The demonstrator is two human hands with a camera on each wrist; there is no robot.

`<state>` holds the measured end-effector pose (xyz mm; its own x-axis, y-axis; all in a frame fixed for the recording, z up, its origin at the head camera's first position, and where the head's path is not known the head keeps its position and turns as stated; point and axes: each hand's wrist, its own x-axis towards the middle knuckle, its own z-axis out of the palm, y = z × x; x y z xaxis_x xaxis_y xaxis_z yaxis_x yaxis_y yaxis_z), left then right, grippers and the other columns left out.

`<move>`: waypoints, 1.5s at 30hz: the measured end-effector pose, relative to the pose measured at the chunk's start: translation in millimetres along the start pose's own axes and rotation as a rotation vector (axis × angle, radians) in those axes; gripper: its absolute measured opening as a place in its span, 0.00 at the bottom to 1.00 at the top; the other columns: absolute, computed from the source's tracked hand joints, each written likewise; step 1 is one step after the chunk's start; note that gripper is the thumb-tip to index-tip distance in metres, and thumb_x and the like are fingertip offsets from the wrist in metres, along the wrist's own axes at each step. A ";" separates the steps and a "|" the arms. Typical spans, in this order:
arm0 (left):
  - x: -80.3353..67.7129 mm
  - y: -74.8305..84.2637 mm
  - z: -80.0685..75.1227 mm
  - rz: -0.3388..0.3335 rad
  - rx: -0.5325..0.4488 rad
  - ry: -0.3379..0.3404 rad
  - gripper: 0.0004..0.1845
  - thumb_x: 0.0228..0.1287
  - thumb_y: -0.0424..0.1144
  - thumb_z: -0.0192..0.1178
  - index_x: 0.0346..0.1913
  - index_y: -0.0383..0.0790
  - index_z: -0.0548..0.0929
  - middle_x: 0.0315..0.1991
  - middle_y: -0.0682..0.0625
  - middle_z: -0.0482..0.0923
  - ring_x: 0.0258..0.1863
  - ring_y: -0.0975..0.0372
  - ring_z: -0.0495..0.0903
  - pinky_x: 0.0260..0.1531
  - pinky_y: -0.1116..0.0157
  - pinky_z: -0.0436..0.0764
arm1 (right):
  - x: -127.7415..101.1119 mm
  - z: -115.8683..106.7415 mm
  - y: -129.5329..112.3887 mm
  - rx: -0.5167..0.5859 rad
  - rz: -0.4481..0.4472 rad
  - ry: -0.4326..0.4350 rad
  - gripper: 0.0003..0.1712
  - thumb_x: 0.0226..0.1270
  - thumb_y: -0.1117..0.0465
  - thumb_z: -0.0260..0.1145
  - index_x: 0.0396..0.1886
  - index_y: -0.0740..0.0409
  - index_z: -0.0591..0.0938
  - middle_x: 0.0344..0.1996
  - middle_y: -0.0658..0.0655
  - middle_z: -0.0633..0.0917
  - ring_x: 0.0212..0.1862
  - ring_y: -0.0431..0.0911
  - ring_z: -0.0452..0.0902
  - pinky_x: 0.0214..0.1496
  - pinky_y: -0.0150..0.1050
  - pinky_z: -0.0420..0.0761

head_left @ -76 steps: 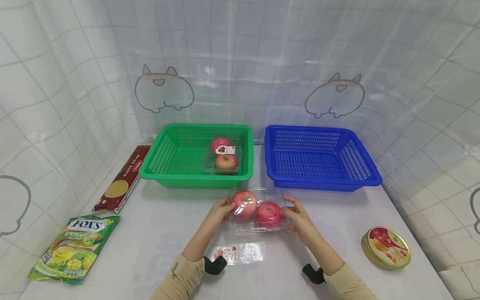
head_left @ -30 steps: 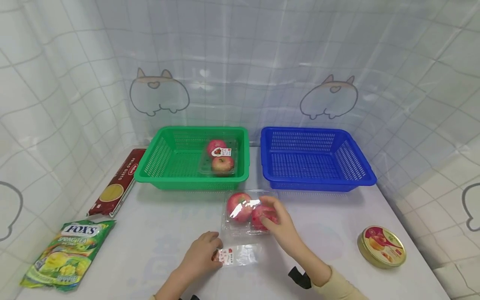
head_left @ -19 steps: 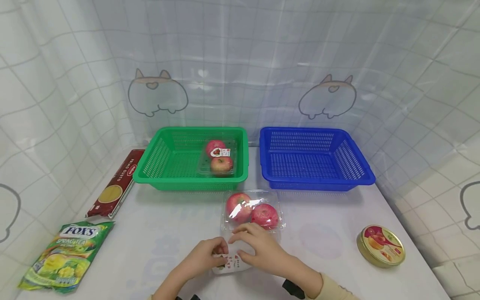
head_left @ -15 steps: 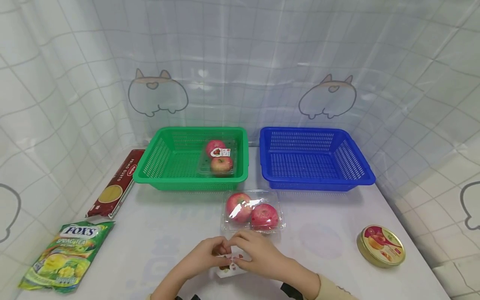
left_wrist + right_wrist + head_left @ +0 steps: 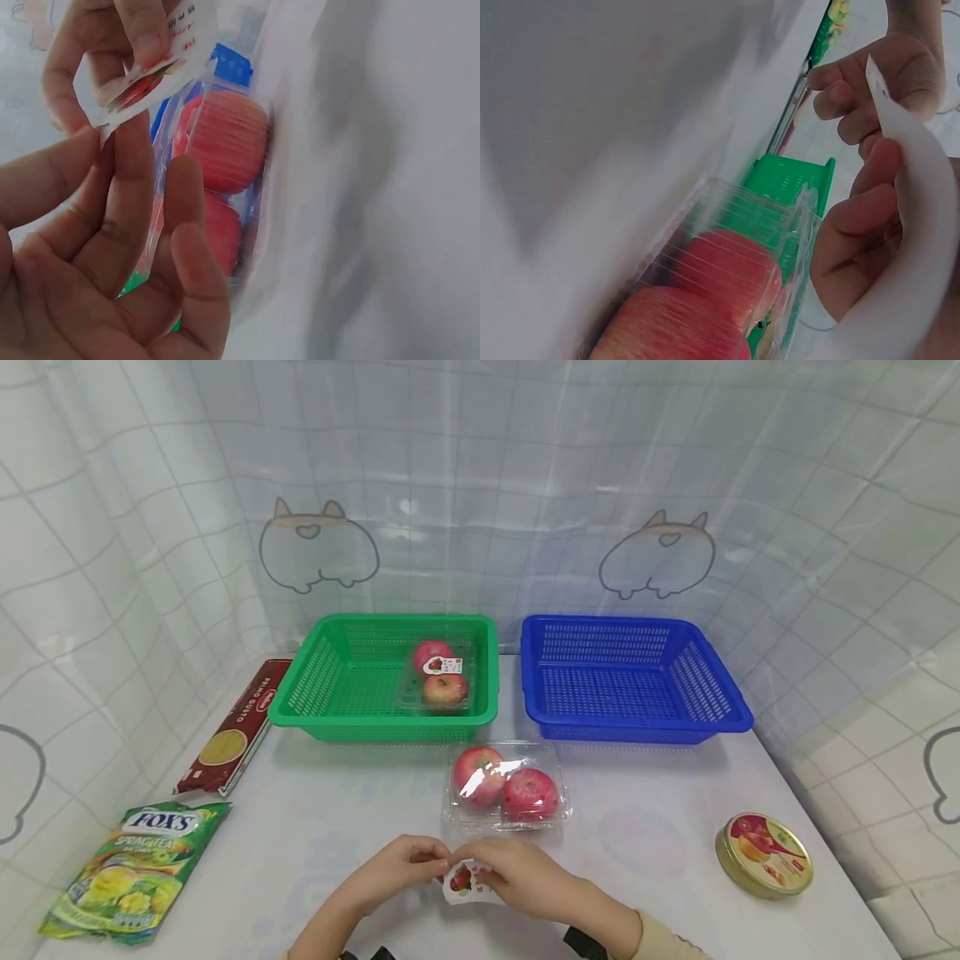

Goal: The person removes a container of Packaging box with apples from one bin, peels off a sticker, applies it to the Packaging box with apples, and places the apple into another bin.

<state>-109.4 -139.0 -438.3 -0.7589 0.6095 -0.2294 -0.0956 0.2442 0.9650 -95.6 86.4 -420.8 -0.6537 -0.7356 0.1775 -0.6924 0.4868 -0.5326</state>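
Both hands hold a white sticker label (image 5: 460,885) with a red fruit picture, above the table's near side. My left hand (image 5: 392,875) pinches one end of it between thumb and index finger; its other fingers are loosely bent in the left wrist view. My right hand (image 5: 528,878) grips the other part, and the label's blank back (image 5: 926,202) curves upward in the right wrist view. Just beyond the hands sits a clear plastic box (image 5: 465,819) with two red apples (image 5: 529,794), closed and without a label.
Behind stand a green basket (image 5: 390,720), containing another boxed pair of apples with a label (image 5: 442,666), and a blue basket (image 5: 645,724). At left lie a pasta pack (image 5: 240,727) and a green candy bag (image 5: 138,868). A round tin (image 5: 765,853) stands right.
Both hands have let go of the apple box, the left first. They have taken the label off the table and turned it between their fingers. The box stays in front of the baskets.
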 end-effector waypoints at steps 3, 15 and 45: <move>0.1 -1.8 0.3 -0.008 -0.028 -0.028 0.16 0.67 0.38 0.53 0.42 0.24 0.79 0.31 0.53 0.77 0.34 0.63 0.74 0.37 0.65 0.76 | -0.3 1.3 0.0 -0.018 0.000 0.004 0.20 0.59 0.70 0.63 0.50 0.48 0.78 0.42 0.44 0.82 0.46 0.35 0.76 0.48 0.29 0.75; 0.2 -12.4 7.9 -0.075 0.095 0.139 0.11 0.62 0.33 0.54 0.36 0.25 0.80 0.24 0.52 0.75 0.25 0.63 0.71 0.22 0.69 0.68 | -1.4 10.7 3.5 -0.127 -0.024 0.074 0.09 0.54 0.62 0.69 0.31 0.48 0.75 0.30 0.43 0.78 0.33 0.32 0.72 0.36 0.20 0.71; 21.8 48.4 3.9 0.094 0.573 0.628 0.07 0.63 0.35 0.57 0.42 0.39 0.81 0.28 0.54 0.77 0.29 0.65 0.73 0.28 0.68 0.73 | 8.0 -58.6 35.1 0.445 0.435 0.433 0.05 0.63 0.67 0.60 0.38 0.59 0.78 0.32 0.54 0.81 0.35 0.44 0.74 0.40 0.34 0.76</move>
<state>-128.0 -111.0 -397.0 -0.9798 0.1564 0.1246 0.1976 0.6603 0.7246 -143.0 125.1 -389.6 -0.9649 -0.2252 0.1349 -0.2157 0.3875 -0.8963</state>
